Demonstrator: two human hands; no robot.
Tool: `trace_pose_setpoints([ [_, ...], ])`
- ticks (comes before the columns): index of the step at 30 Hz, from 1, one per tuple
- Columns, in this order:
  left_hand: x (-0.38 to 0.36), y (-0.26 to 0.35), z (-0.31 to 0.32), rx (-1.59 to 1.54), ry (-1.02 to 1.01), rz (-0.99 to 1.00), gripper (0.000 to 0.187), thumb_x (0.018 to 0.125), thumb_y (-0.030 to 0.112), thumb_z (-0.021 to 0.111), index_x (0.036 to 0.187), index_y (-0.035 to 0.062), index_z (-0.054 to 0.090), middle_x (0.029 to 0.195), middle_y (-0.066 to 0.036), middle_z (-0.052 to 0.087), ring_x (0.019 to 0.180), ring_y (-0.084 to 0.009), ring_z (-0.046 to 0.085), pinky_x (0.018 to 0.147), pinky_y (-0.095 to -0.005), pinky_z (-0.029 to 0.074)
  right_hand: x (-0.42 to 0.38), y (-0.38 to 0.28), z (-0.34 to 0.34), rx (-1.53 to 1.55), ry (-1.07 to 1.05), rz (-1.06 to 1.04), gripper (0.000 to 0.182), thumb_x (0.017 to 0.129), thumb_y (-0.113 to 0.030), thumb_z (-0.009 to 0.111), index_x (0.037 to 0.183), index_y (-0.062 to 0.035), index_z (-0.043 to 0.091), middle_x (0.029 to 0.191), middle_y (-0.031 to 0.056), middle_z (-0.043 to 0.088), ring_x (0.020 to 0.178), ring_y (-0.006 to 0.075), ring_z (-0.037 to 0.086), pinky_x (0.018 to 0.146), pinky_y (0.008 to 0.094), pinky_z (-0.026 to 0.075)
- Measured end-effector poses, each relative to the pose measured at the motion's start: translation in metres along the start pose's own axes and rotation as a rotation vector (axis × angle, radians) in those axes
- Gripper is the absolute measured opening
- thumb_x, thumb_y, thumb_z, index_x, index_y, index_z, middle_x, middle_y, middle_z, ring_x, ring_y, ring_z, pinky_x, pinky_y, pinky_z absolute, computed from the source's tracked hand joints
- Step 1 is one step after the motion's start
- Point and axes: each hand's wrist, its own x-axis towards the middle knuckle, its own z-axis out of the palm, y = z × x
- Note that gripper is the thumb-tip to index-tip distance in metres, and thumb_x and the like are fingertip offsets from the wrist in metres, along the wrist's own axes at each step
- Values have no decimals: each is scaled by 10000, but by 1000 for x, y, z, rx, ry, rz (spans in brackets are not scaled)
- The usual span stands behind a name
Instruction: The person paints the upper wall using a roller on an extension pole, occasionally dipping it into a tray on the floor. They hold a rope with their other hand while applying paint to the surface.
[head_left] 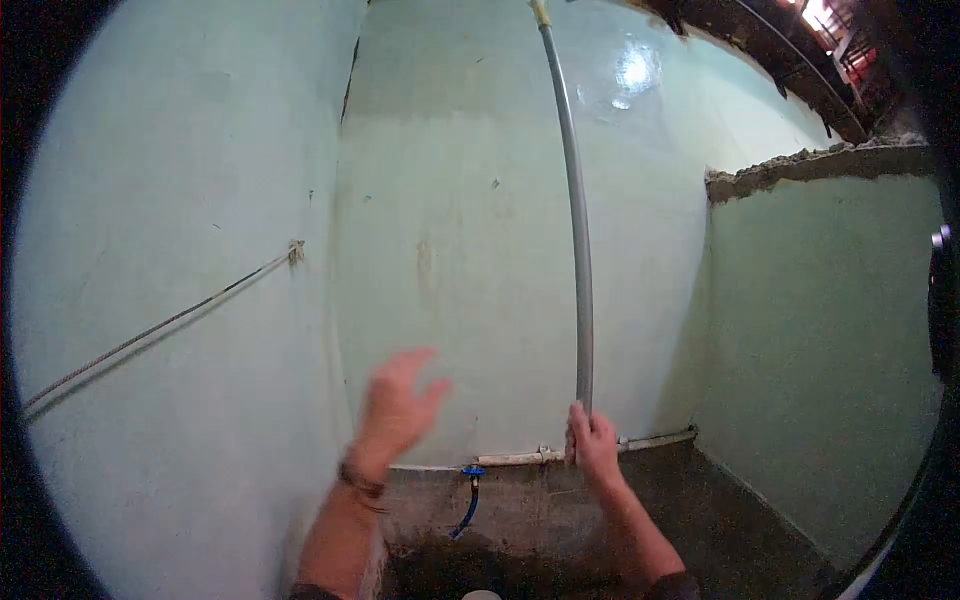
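Note:
A long grey pole (579,210) stands nearly upright in front of the pale green wall, with a yellowish piece (540,12) at its upper end. Whatever lies beyond that end is out of view. My right hand (595,447) is closed around the pole's lower part. To the left, my left hand (402,405) is raised in the air, slightly blurred, fingers apart and nothing in it. A dark bracelet (360,478) circles the left wrist.
Below the hands are a blue-handled tap (473,471) with a short blue hose (465,514) and a whitish pipe (520,459). A rope (165,323) runs along the left wall (170,200). At right stands a low green partition (820,320) with a rough top edge.

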Motion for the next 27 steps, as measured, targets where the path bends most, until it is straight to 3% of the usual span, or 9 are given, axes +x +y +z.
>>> trace_pose_setpoints([
  [1, 7, -10, -25, 228, 168, 69, 376, 724, 205, 672, 1022, -5, 577, 1014, -173, 593, 900, -304, 566, 832, -371, 441, 20, -5, 0, -29, 28, -40, 392, 857, -377, 551, 666, -37, 511, 540, -2, 468, 506, 80, 431, 455, 265, 362],
  [4, 26, -13, -103, 714, 342, 24, 361, 749, 152, 623, 1074, 17, 543, 1035, -153, 570, 977, -303, 516, 856, -397, 388, 50, -54, 0, -36, 37, -106, 354, 873, -366, 527, 710, -54, 487, 551, -12, 454, 471, 76, 435, 410, 257, 358],
  [7, 37, -16, -135, 971, 312, -31, 354, 760, 143, 607, 1081, 20, 523, 1021, -132, 534, 996, -274, 475, 854, -390, 361, 71, -89, -1, 50, 35, -163, 326, 883, -372, 504, 794, -58, 488, 553, -25, 413, 413, 70, 399, 349, 244, 335],
  [9, 44, -35, -138, 1308, 147, -28, 236, 726, 117, 580, 944, 31, 558, 888, -76, 485, 905, -225, 446, 805, -338, 348, 78, -107, -5, 66, 6, -147, 323, 888, -375, 494, 826, -58, 491, 552, -29, 400, 399, 62, 382, 332, 236, 323],
  [12, 54, -56, -146, 1662, 22, -81, 206, 735, 128, 549, 928, 57, 552, 858, -57, 470, 867, -192, 433, 772, -301, 337, 85, -120, -7, 99, -8, -196, 335, 900, -384, 468, 874, -51, 490, 548, -29, 388, 393, 49, 370, 320, 220, 314],
  [16, 65, -81, -160, 1777, 84, -35, 171, 756, 141, 519, 901, 82, 587, 867, -41, 471, 880, -177, 425, 767, -282, 319, 86, -123, -7, 106, 15, -210, 349, 911, -385, 445, 895, -39, 488, 543, -28, 392, 378, 50, 365, 312, 222, 314],
  [18, 67, -84, -165, 1906, -70, -72, 151, 759, 153, 518, 851, 99, 626, 872, -35, 472, 894, -182, 418, 783, -301, 313, 88, -118, -6, 119, 10, -231, 354, 912, -385, 441, 895, -34, 488, 539, -26, 395, 370, 52, 363, 308, 226, 315],
  [24, 68, -91, -166, 1962, -208, -36, 157, 774, 172, 507, 835, 117, 641, 887, -36, 478, 915, -187, 414, 814, -314, 302, 98, -113, -1, 106, -37, -232, 330, 906, -387, 453, 933, -59, 481, 561, -16, 406, 388, 61, 399, 307, 223, 333],
  [27, 66, -85, -165, 1824, -136, 33, 165, 785, 165, 492, 868, 101, 619, 884, -44, 484, 923, -191, 420, 826, -314, 299, 97, -125, 8, 120, 23, -186, 327, 892, -376, 485, 909, -50, 454, 551, -11, 407, 373, 73, 384, 306, 247, 329],
])
